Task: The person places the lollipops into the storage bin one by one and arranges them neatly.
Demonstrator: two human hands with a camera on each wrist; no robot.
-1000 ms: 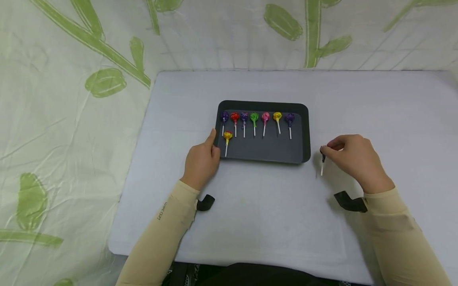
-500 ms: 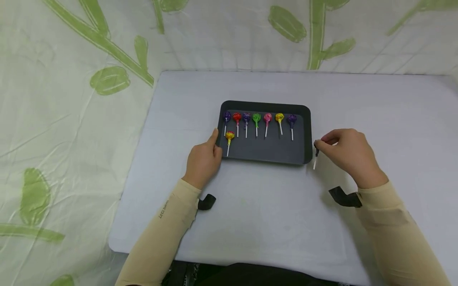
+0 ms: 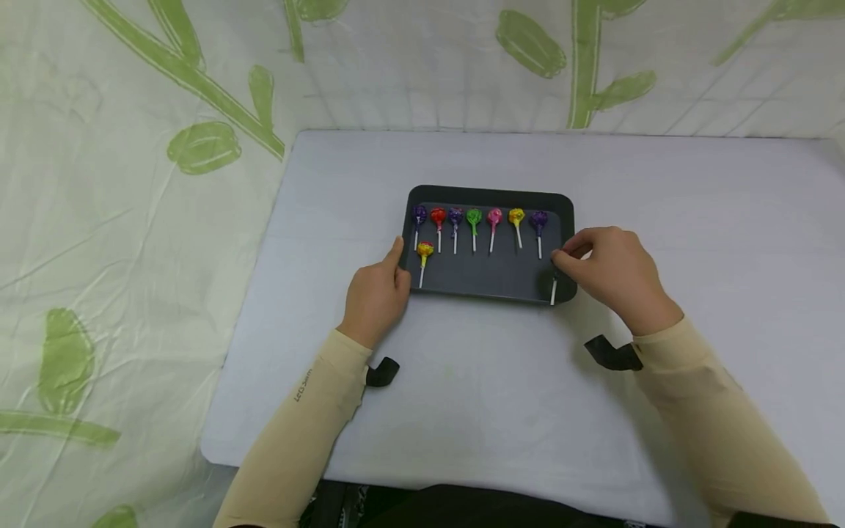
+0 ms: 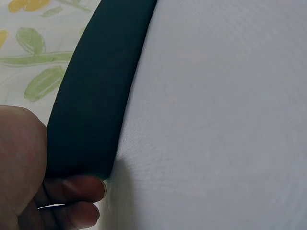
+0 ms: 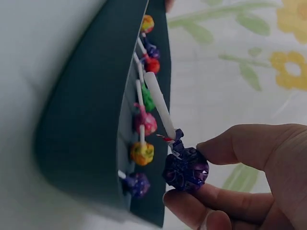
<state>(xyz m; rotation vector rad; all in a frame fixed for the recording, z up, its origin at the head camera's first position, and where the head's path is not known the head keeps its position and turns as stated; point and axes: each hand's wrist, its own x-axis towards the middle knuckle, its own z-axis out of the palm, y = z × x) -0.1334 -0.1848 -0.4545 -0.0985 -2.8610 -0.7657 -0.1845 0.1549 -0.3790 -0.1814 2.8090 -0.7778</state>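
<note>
My right hand (image 3: 610,268) pinches a dark purple-wrapped lollipop (image 5: 186,168) by its head, between thumb and fingers. Its white stick points toward me over the right front part of a dark tray (image 3: 488,286). At the tray's left front corner, my left hand (image 3: 375,297) holds the edge, the index finger lying along the left side. In the left wrist view, fingers (image 4: 72,189) curl by that corner. Along the back of the tray runs a row of several lollipops, among them a green one (image 3: 474,216). Before its left end lies a yellow-and-red lollipop (image 3: 425,250).
The tray rests on a white-covered table (image 3: 475,396). Behind and to the left hangs a pale sheet (image 3: 409,66) with green leaf patterns. A black strap piece (image 3: 614,354) sticks out from the right sleeve, another (image 3: 382,372) from the left.
My right hand has carried the purple lollipop leftward from beside the tray to over its right front part. My left hand keeps its place on the tray.
</note>
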